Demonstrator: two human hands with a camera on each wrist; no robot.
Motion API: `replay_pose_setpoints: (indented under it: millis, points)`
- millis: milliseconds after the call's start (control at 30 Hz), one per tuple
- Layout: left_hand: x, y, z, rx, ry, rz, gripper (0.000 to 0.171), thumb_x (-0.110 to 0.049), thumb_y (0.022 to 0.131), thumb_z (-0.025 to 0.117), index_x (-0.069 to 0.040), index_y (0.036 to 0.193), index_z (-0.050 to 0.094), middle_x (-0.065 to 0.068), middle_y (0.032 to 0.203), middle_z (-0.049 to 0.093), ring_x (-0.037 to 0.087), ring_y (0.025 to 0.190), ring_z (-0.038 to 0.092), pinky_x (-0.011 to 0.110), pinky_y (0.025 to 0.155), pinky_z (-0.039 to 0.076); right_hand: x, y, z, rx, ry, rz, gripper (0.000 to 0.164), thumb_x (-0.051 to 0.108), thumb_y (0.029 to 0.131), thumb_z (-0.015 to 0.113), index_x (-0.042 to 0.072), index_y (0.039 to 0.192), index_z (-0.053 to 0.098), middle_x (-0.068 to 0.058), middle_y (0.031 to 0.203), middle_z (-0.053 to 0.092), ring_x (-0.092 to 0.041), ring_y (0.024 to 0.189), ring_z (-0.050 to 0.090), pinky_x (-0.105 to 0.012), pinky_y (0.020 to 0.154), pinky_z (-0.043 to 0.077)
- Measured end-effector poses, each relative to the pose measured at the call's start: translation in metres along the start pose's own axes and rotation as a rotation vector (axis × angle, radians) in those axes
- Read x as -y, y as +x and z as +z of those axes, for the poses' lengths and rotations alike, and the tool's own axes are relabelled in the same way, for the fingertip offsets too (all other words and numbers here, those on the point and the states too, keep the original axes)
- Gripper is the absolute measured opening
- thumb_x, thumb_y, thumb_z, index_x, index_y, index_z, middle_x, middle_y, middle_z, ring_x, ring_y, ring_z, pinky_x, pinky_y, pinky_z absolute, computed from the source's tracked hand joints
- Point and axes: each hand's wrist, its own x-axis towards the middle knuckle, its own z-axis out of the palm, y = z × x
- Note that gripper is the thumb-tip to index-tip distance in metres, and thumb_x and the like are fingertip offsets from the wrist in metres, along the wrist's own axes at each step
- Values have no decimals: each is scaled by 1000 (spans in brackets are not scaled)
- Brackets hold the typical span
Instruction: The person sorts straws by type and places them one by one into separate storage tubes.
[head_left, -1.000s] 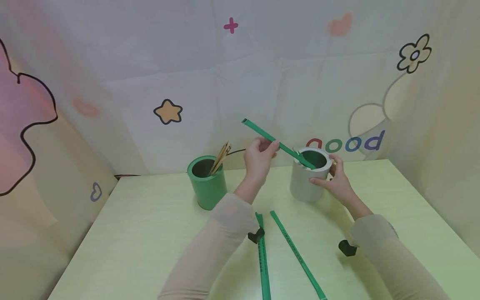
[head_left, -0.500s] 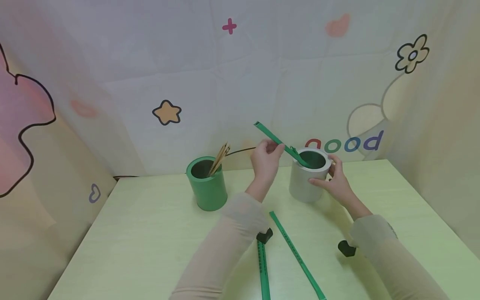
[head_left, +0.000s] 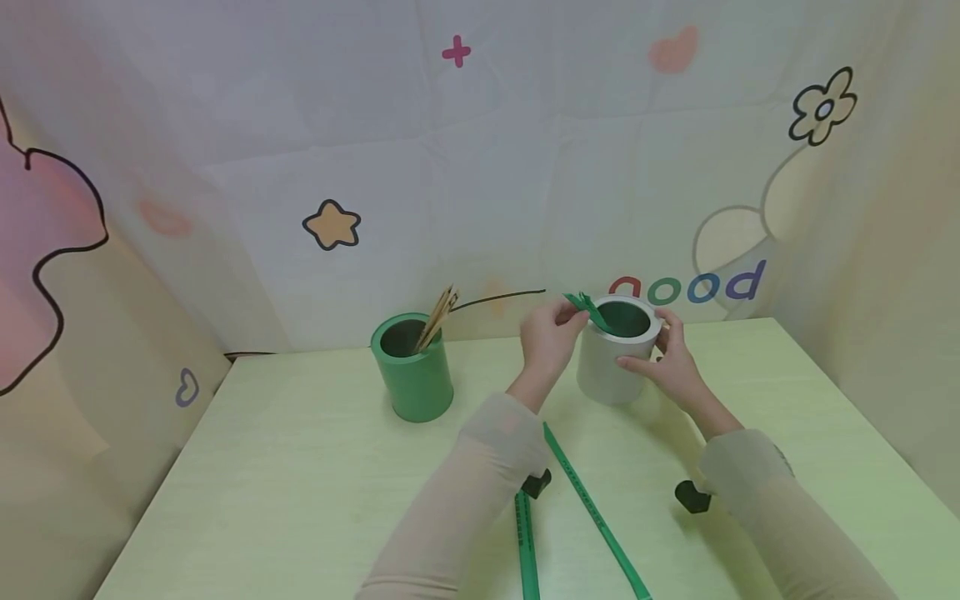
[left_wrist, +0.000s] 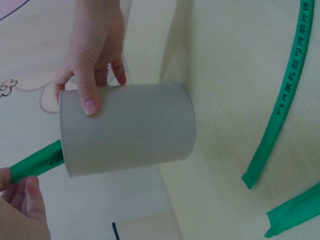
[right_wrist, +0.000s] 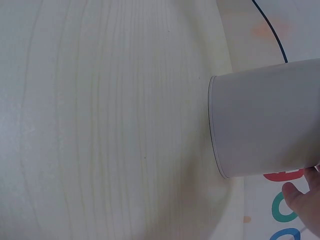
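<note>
My left hand (head_left: 551,340) pinches a green-wrapped straw (left_wrist: 37,160) near its upper end, at the left side of the white cup's rim. The straw's lower part goes inside the cup and is hidden. Another green wrapper end (head_left: 583,298) sticks up beside those fingers. The white cup (head_left: 611,371) stands upright at the back right of the table. My right hand (head_left: 678,367) grips it from the right, thumb on the near side and fingers toward the back. In the right wrist view, only part of this hand (right_wrist: 305,200) appears, against the cup's side.
A green cup (head_left: 420,387) stands left of the white one, with several thin wooden sticks (head_left: 435,323) leaning in it. Green-wrapped straws lie in front: one slanting (head_left: 596,517), at least one more (head_left: 527,546) partly under my left sleeve. A printed cloth (head_left: 480,167) hangs behind the table.
My left hand has moved right and slightly down toward the white cup, and the straw has slid deeper into it. My right hand has stayed on the cup.
</note>
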Motion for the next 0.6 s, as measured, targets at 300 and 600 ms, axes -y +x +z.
replay_pose_setpoints:
  millis: [300,600]
  points:
    - [11,-4,0,26,-1,-34,20,-26,83,61,-15,98,67,-2,93,67,10,86,61,24,75,50,23,-10,3,13,7,21,91,17,80,65,12,137,-6,-25,144,11,-43,133,9,-63,100,14]
    - [22,-7,-16,58,-10,-35,22,-25,82,62,-14,101,65,-1,95,67,11,88,62,24,74,50,3,-2,0,4,-7,1,94,24,78,67,17,137,-6,-22,145,13,-41,133,10,-62,101,15]
